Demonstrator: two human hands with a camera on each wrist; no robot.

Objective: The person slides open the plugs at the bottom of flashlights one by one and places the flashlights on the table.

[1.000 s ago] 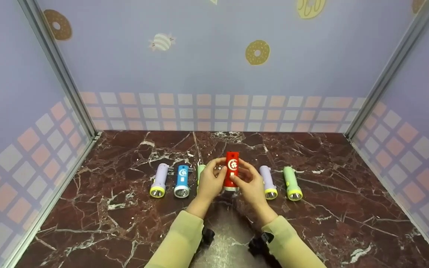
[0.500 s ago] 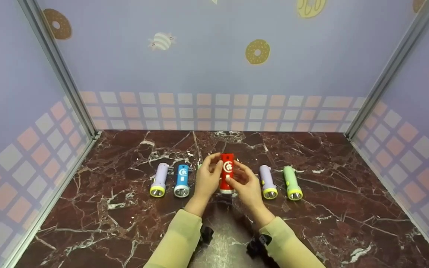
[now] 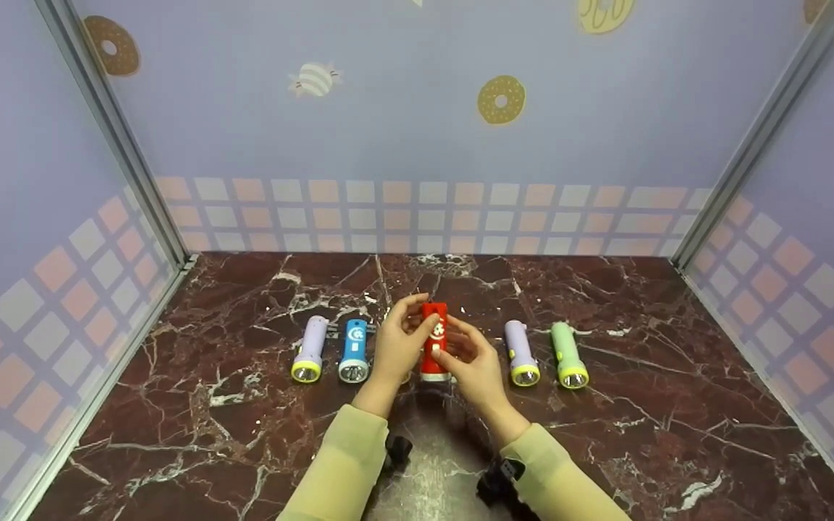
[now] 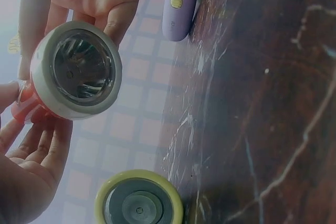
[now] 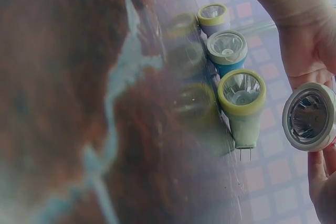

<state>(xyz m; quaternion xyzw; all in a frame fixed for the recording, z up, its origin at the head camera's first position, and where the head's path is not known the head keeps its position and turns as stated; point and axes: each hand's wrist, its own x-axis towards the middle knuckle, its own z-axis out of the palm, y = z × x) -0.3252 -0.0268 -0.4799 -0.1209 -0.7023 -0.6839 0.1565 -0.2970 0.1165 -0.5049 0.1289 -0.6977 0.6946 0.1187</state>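
Observation:
Both hands hold a red flashlight (image 3: 431, 367) above the table, its white-rimmed lens toward the person. My left hand (image 3: 395, 351) grips its left side, with the thumb across the upper body. From the right, my right hand (image 3: 478, 370) pinches it, its thumb at the white switch. The left wrist view shows the flashlight's clear lens (image 4: 84, 66) close up between the two hands. A green flashlight (image 5: 247, 124) with a yellow rim stands out in the right wrist view; the left hand mostly hides it in the head view. Two thin metal prongs extend from its tail.
Left of the hands lie a purple flashlight (image 3: 311, 347) and a blue one (image 3: 354, 351). To their right are another purple flashlight (image 3: 521, 353) and a green one (image 3: 568, 354). The marble-patterned table (image 3: 229, 449) meets patterned panels at the back and sides.
Both hands have shifted left and slightly toward the person with the red flashlight. The left thumb now covers more of its white emblem. The lying flashlights have stayed in place.

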